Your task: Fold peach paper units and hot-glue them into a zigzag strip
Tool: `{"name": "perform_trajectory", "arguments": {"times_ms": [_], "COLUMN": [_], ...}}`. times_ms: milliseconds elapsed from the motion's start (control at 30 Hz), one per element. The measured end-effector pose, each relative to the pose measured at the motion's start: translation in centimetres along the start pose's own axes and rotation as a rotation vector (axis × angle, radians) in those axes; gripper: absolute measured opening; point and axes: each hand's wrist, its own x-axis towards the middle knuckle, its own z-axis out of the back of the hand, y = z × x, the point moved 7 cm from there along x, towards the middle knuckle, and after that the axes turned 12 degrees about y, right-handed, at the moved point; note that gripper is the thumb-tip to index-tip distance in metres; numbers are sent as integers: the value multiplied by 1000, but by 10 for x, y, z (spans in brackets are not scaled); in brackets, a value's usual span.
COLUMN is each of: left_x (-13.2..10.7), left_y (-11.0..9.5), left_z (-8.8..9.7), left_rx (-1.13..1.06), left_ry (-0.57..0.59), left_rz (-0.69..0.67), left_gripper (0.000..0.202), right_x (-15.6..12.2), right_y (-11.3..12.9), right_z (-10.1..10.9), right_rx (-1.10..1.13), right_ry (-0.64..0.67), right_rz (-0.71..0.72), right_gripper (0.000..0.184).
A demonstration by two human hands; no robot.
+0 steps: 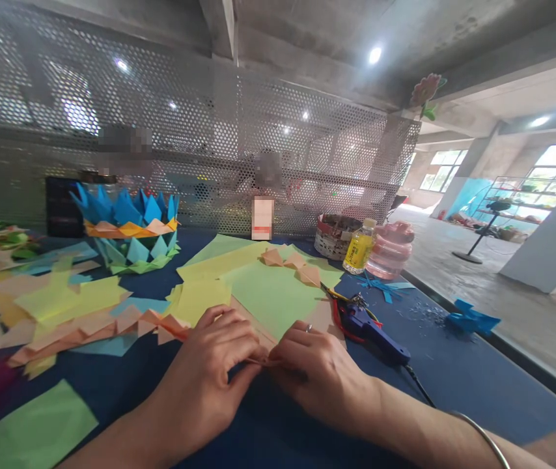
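Observation:
My left hand (209, 371) and my right hand (314, 371) meet at the near middle of the dark blue table (454, 384). Both pinch a small folded piece of orange paper (258, 360), mostly hidden between the fingertips. A chain of folded orange paper triangles (97, 329) runs leftward from my left hand. My right hand wears a ring, and a bangle sits on that wrist. Sheets of green paper (273, 290) and yellow paper (200, 299) lie just beyond the hands.
A blue glue gun (370, 326) with its cord lies right of my right hand. A blue, orange and green paper crown-like piece (129, 234) stands back left. A yellow drink bottle (359, 246), a pink container (389, 251) and a woven basket (334, 236) stand by the perforated metal screen (209, 130).

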Motion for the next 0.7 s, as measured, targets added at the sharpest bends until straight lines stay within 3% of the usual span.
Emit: {"name": "perform_trajectory", "arguments": {"times_ms": [233,700], "left_x": [-2,-2], "left_y": [1,-3], "left_z": [-1,-12], "left_rx": [16,84], "left_ry": [16,126], "left_rz": [26,18], "left_gripper": [19,24], "right_x": [-1,-2], "right_y": [-1,-2], "right_z": [-3,-9], "right_rx": [75,-26], "right_ry": [24,53], "right_rz": [-27,18], "right_gripper": [7,17]}}
